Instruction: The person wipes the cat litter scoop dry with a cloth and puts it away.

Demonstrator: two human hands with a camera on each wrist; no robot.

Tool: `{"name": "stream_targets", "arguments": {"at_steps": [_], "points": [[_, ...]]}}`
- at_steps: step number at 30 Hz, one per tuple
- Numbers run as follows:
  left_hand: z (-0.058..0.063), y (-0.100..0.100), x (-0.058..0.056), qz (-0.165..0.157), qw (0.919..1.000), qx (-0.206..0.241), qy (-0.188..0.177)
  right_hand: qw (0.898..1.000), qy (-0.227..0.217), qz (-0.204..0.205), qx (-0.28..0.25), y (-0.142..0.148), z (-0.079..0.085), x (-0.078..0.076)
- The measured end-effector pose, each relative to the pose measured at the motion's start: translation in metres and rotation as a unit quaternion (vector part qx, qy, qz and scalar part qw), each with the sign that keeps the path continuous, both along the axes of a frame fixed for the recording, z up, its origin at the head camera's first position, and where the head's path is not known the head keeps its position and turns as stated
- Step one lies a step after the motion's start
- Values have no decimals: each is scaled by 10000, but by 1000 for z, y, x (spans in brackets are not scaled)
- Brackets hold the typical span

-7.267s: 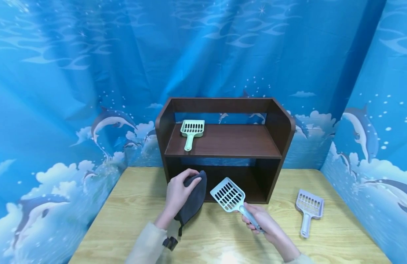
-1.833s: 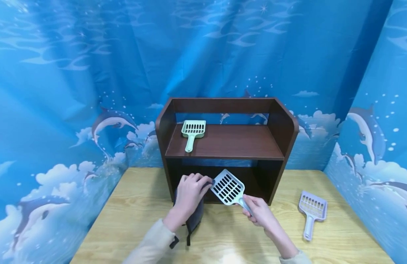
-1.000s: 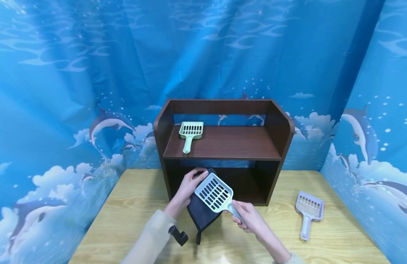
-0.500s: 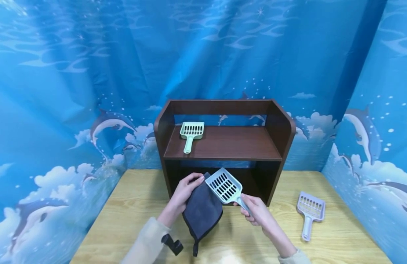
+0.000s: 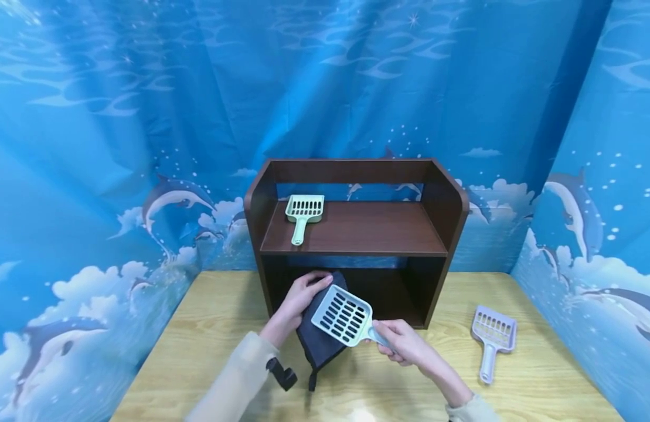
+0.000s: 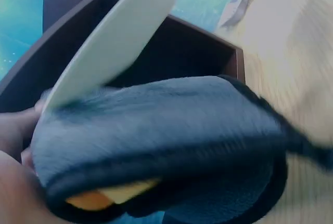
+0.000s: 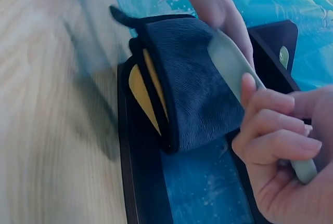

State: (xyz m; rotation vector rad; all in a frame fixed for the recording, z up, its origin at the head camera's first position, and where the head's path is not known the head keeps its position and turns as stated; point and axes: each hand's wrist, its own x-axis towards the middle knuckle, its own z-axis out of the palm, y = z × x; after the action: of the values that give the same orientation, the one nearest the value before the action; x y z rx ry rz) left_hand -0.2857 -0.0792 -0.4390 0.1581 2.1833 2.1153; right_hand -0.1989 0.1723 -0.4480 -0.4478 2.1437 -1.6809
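Note:
My left hand [image 5: 298, 302] grips a folded dark grey cloth [image 5: 315, 341] with black edging and a small hanging loop, in front of the shelf's lower opening. Yellow shows inside its folds in both wrist views. The fingers of my right hand [image 5: 409, 344] are curled round the handle of a pale blue-grey slotted litter scoop [image 5: 360, 336]. The scoop's head overlaps the cloth in the head view and meets the cloth's upper face in the right wrist view [image 7: 229, 60]. Left fingertips lie at the scoop's far edge, partly hidden by the cloth in the left wrist view.
A dark brown two-tier shelf [image 5: 377, 228] stands at the back of the wooden table [image 5: 198, 351]. On its upper tier, at the left, lies a pale green litter scoop [image 5: 299, 230]. A lilac litter scoop [image 5: 488, 360] lies on the table's right side. Blue dolphin curtains [image 5: 198, 117] hang behind.
Earlier the cloth and scoop were apart; since then they have met, parted somewhat and overlapped again. In the last half second the scoop has moved left and down over the cloth.

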Motion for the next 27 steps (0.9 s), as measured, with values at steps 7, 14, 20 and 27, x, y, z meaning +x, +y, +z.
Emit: {"name": "stream_targets", "arguments": {"at_steps": [7, 14, 20, 27], "points": [[6, -9, -9, -1502, 9816, -920, 733, 9979, -15, 596, 257, 12, 5, -9], [25, 1, -8, -3198, 9132, -2044, 1480, 9949, 37, 833, 573, 5, 10, -13], [33, 22, -2, -3952, 8707, -2362, 1730, 9958, 127, 654, 630, -9, 9, -10], [32, 16, -3, -3749, 8854, -2350, 1426, 9970, 152, 445, 615, -11, 11, -7]]}}
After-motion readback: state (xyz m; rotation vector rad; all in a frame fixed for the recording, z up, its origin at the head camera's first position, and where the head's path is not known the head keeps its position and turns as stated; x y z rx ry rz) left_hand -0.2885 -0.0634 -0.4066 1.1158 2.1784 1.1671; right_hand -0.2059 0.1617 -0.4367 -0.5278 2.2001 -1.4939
